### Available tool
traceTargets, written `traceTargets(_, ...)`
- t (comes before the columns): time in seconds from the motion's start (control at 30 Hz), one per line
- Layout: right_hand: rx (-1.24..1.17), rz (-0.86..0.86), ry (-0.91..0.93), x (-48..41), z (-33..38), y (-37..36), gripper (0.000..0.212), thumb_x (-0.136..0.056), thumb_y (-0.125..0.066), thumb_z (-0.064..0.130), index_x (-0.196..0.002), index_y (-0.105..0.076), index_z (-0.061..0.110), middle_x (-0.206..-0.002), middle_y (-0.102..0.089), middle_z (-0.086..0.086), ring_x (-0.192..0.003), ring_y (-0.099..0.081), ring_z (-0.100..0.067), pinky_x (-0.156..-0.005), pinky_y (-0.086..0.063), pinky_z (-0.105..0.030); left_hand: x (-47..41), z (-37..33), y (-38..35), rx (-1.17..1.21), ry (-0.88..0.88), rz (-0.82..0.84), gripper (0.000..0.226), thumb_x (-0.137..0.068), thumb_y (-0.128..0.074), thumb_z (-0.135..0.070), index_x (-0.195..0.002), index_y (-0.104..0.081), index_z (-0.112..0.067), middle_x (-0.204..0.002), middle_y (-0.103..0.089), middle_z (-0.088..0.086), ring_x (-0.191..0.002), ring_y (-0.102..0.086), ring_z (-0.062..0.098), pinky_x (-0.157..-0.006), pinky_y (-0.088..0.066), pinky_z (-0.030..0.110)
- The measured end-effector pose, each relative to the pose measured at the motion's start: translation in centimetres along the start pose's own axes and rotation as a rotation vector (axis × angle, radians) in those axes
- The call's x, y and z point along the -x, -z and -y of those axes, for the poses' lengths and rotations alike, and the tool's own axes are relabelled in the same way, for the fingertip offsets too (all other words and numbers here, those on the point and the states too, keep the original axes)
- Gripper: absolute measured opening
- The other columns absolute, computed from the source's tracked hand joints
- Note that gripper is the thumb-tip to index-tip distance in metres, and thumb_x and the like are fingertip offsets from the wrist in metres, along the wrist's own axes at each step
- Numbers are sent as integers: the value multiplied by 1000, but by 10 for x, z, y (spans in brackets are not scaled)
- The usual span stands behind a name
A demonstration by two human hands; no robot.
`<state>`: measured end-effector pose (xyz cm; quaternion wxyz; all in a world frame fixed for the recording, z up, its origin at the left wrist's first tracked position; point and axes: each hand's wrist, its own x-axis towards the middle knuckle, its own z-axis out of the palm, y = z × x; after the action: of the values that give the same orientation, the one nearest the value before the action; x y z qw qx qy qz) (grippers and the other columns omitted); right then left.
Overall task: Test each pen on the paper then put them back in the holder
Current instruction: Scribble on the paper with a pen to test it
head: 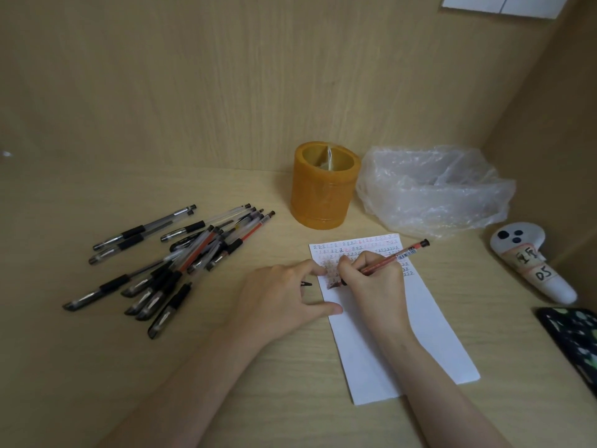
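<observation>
right hand [371,282]: grip closed around red pen [395,257], tip down on paper [397,334]
left hand [284,295]: fingers spread, flat, pinning paper's edge
holder [323,185]: beyond both hands
spare pens [181,260]: on worktop, left of left hand

Pen [395,257] tip hidden under right hand [371,282]; writing on paper [403,334] too small to read; phone [573,337] cut off by right edge.

Single head-worn wide-angle view, facing forward and down, close above desk [97,367], wooden back wall [193,76] beyond
</observation>
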<state>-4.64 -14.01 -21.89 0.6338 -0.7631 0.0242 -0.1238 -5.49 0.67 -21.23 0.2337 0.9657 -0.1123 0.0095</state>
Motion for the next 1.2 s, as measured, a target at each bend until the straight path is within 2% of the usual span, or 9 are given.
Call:
traceTargets(0.13, 2, -2, 14, -1, -3, 0, 44, -82, -63, 3, -44, -46, 15, -40, -46, 13, -43, -42, 0, -48, -33, -11, -1, 1, 0, 2, -14, -5, 59, -60, -59, -78, -110, -53, -47, -58, -44, -21, -79, -60, 2, -70, -46, 22)
traceTargets(0.3, 10, 4, 25, -1, -2, -1, 48, -82, -62, 2, -40, -47, 20, -39, -48, 14, -42, -43, 1, -48, -33, -10, -1, 2, -1, 14, -22, -22, 58, -60, -59, -77, -108, -53, -46, -60, -53, -16, -75, -58, 1, -69, -45, 22)
traceTargets(0.53, 59, 4, 22, 0, 1, -2, 38, -81, -60, 1, -46, -46, 9, -39, -47, 12, -42, -41, 0, -47, -32, -12, -2, 1, 0, 43, -29, -15, 58, -60, -63, -75, -108, -54, -45, -58, -40, -23, -83, -61, 3, -73, -47, 24)
traceTargets(0.63, 83, -20, 26, 0, 0, -2, 30, -79, -60, 2, -51, -49, 2, -40, -45, 11, -43, -39, -2, -46, -31, -13, -1, 1, -1, 51, -29, -19, 58, -59, -62, -75, -108, -54, -45, -58, -43, -21, -82, -61, 2, -72, -46, 24)
traceTargets(1.0, 57, -12, 31, -1, -3, -1, 35, -80, -62, 3, -49, -49, 9, -43, -44, 7, -44, -39, -2, -47, -32, -12, -1, 0, 0, 45, -27, -12, 57, -60, -61, -76, -108, -54, -45, -58, -47, -20, -77, -59, 3, -71, -45, 24)
traceTargets(1.2, 70, -10, 14, -1, -3, -1, 36, -76, -60, -3, -48, -43, 10, -39, -38, 12, -41, -35, -2, -44, -29, -10, -2, 1, 1, 43, -24, -14, 57, -61, -62, -75, -108, -54, -44, -59, -54, -15, -74, -58, 1, -69, -46, 24)
